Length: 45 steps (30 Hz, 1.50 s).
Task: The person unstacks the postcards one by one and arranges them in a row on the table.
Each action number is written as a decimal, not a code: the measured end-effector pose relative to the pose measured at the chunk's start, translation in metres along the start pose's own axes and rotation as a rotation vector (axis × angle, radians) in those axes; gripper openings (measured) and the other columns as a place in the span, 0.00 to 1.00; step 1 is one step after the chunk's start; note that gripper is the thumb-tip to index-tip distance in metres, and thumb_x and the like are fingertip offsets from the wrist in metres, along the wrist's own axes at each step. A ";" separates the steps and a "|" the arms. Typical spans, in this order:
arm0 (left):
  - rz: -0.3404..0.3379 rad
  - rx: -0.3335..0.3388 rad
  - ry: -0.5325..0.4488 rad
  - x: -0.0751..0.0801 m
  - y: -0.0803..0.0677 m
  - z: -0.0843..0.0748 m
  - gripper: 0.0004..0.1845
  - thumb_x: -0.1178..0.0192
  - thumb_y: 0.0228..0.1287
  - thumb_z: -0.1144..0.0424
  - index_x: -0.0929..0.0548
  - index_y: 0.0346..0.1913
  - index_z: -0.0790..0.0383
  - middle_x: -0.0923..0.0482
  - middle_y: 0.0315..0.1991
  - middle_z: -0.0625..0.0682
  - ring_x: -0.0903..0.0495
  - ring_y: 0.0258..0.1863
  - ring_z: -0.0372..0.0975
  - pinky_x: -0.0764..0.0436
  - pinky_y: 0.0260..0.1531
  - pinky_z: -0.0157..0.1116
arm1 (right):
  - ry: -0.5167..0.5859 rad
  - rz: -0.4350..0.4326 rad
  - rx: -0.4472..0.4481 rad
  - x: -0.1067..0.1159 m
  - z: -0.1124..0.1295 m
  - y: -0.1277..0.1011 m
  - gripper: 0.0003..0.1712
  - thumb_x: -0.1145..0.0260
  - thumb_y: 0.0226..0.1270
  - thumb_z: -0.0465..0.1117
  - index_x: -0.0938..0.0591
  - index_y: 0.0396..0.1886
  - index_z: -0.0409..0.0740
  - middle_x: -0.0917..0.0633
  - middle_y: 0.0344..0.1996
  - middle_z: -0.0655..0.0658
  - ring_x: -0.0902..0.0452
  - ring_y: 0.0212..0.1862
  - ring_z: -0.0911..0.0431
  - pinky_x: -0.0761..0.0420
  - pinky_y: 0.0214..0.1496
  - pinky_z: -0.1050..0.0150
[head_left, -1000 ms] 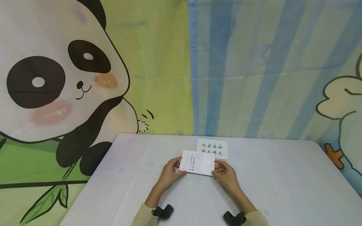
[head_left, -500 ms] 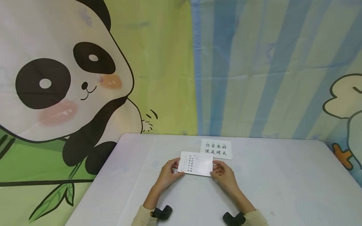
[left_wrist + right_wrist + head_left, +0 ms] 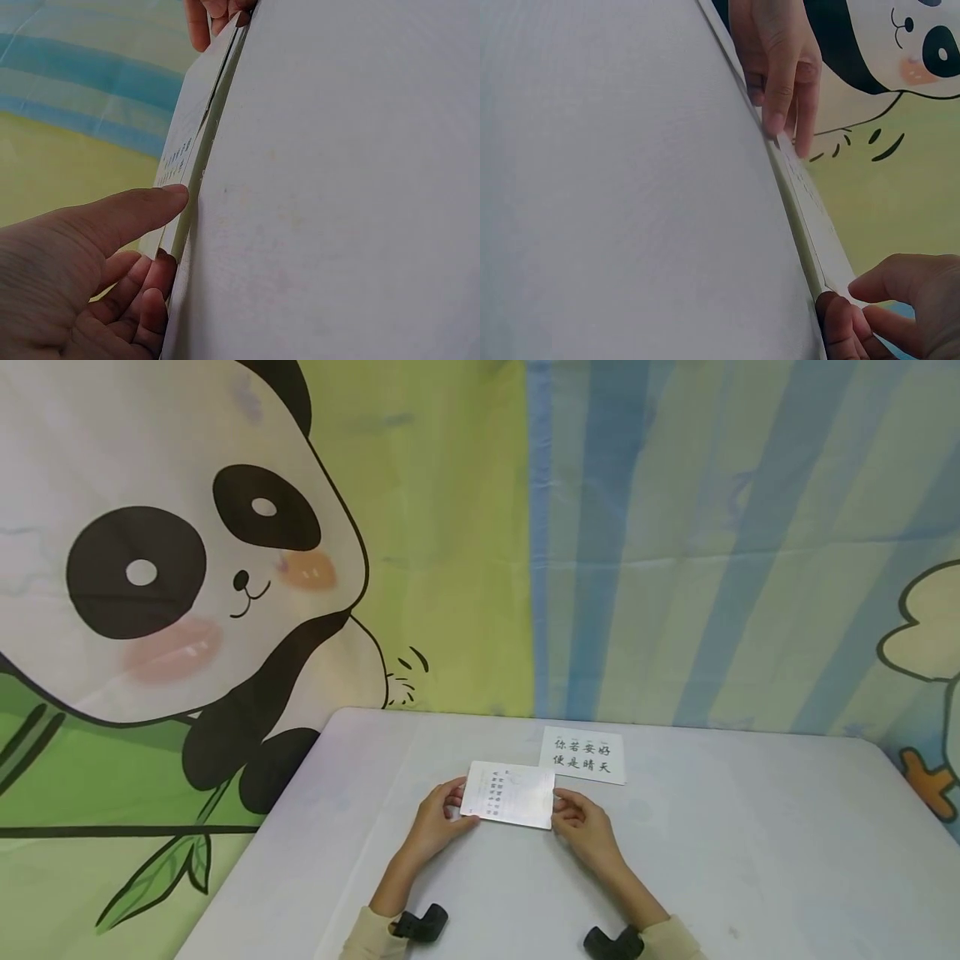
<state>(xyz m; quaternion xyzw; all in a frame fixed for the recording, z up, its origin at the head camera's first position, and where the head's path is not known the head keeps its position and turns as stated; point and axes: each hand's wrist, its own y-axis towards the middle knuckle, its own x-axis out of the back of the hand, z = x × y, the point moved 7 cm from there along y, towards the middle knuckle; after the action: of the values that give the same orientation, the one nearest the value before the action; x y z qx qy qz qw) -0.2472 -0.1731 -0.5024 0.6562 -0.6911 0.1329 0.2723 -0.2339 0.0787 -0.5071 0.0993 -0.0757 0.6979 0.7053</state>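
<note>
card stack (image 3: 508, 793) pinched by left hand (image 3: 432, 817) and right hand (image 3: 584, 825), shifted left since.

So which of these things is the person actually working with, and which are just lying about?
In use:
- card, printed, held just off the table at its two short ends
- left hand, pinching the left end
- right hand, pinching the right end

Lying about:
- second card, large characters, flat on the table behind
- table
- panda backdrop
</note>
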 end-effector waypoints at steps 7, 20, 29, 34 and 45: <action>-0.019 -0.008 -0.002 0.009 -0.005 0.002 0.34 0.25 0.48 0.69 0.26 0.61 0.72 0.23 0.44 0.55 0.24 0.42 0.43 0.27 0.36 0.28 | -0.007 0.014 -0.005 -0.009 0.002 -0.001 0.24 0.36 0.55 0.25 0.21 0.55 0.30 0.17 0.38 0.40 0.22 0.36 0.56 0.21 0.35 0.74; -0.050 0.020 0.022 0.024 -0.012 0.008 0.33 0.26 0.47 0.72 0.25 0.60 0.73 0.25 0.43 0.55 0.28 0.40 0.42 0.29 0.35 0.28 | 0.028 0.052 0.015 -0.026 0.008 -0.003 0.23 0.34 0.56 0.26 0.21 0.55 0.29 0.17 0.38 0.40 0.23 0.36 0.56 0.22 0.34 0.74; -0.071 0.039 0.020 0.032 -0.013 0.016 0.33 0.26 0.48 0.72 0.25 0.60 0.72 0.26 0.43 0.56 0.29 0.38 0.40 0.30 0.34 0.28 | 0.048 0.079 0.034 -0.037 0.010 0.000 0.24 0.34 0.56 0.25 0.22 0.56 0.27 0.18 0.39 0.39 0.23 0.38 0.55 0.22 0.36 0.75; -0.096 0.049 0.020 0.038 -0.013 0.023 0.33 0.26 0.49 0.71 0.25 0.60 0.71 0.26 0.45 0.56 0.29 0.39 0.41 0.30 0.35 0.29 | 0.031 0.097 0.045 -0.045 0.010 0.005 0.25 0.35 0.55 0.25 0.23 0.55 0.26 0.19 0.38 0.39 0.23 0.37 0.55 0.22 0.34 0.74; -0.189 0.061 -0.008 0.049 -0.010 0.030 0.31 0.28 0.50 0.73 0.24 0.60 0.70 0.24 0.49 0.58 0.26 0.45 0.45 0.29 0.36 0.28 | 0.023 0.143 0.047 -0.061 0.015 0.018 0.28 0.37 0.54 0.25 0.25 0.58 0.26 0.20 0.40 0.38 0.24 0.35 0.56 0.23 0.31 0.73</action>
<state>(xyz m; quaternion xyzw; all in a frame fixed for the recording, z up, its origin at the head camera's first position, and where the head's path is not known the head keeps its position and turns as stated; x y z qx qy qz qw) -0.2424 -0.2314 -0.5014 0.7268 -0.6229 0.1251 0.2609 -0.2520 0.0160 -0.5066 0.1021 -0.0582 0.7490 0.6521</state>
